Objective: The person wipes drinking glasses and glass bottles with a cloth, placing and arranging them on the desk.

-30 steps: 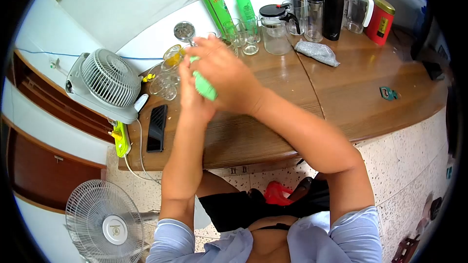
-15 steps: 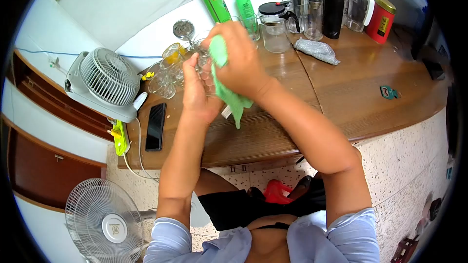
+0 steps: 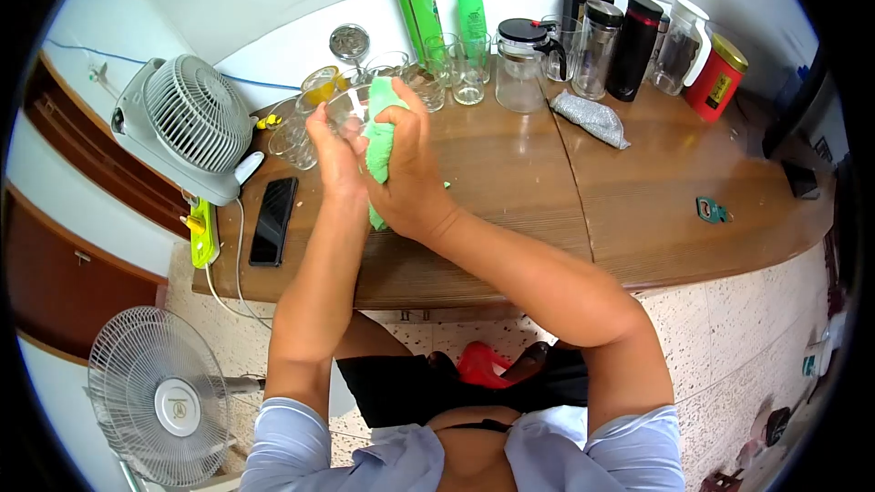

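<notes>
My left hand [image 3: 337, 164] is closed around a clear drinking glass [image 3: 346, 109], its thumb up along the left side. A green cloth [image 3: 380, 148] is bunched in my right hand [image 3: 410, 169], which presses it against the glass's right side. The hands meet over the table, and part of the glass is hidden behind cloth and fingers. Just beyond them stand several other clear glasses [image 3: 468, 82]. More glassware [image 3: 292, 141] lies to the left, next to a yellow-tinted glass piece [image 3: 321, 84].
On the wooden table [image 3: 492, 237] are a glass teapot [image 3: 522, 73], a silver pouch [image 3: 590, 118], a black tumbler [image 3: 635, 50], a red canister [image 3: 716, 77] and a phone [image 3: 273, 221]. A small fan [image 3: 196, 118] stands left, a larger fan [image 3: 164, 401] below.
My right hand has come down and toward me along the glass with the cloth. The glass is turned differently, and the whole view has shifted slightly.
</notes>
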Motion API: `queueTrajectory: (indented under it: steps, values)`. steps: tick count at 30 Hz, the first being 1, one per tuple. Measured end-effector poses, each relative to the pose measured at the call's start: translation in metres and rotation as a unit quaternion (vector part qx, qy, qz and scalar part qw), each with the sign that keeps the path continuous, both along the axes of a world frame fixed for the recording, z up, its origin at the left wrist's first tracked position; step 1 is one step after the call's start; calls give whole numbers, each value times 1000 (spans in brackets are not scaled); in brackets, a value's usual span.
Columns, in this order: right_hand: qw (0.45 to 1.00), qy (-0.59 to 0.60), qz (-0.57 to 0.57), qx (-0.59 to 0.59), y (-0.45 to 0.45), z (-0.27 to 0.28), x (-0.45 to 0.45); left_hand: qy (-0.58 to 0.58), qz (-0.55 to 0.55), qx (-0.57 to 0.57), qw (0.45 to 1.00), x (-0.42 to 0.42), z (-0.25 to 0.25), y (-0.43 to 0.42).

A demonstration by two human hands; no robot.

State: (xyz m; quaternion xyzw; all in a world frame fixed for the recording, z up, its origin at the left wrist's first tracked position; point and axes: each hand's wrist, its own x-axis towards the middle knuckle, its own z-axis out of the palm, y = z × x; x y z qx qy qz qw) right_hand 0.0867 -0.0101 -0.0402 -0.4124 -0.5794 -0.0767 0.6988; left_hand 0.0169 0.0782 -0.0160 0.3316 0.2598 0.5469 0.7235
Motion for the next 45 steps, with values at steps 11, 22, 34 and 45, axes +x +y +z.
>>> queueTrajectory:
  steps: [11, 22, 34, 45]
  values:
    - [900, 374, 48, -217, 9, 30, 72, 18, -119, 54, 991, 31, -5, -47]
    - [993, 81, 22, -79, 0, 38, 74, -8, -73, 110, 991, 53, 46, -58]
    - [950, -254, -158, -94, -3, 27, 47, -124, -104, -58, 985, 24, 13, -10]
    - [910, 248, 33, -330, -18, 81, 109, -129, -294, 2, 947, 49, -4, -62]
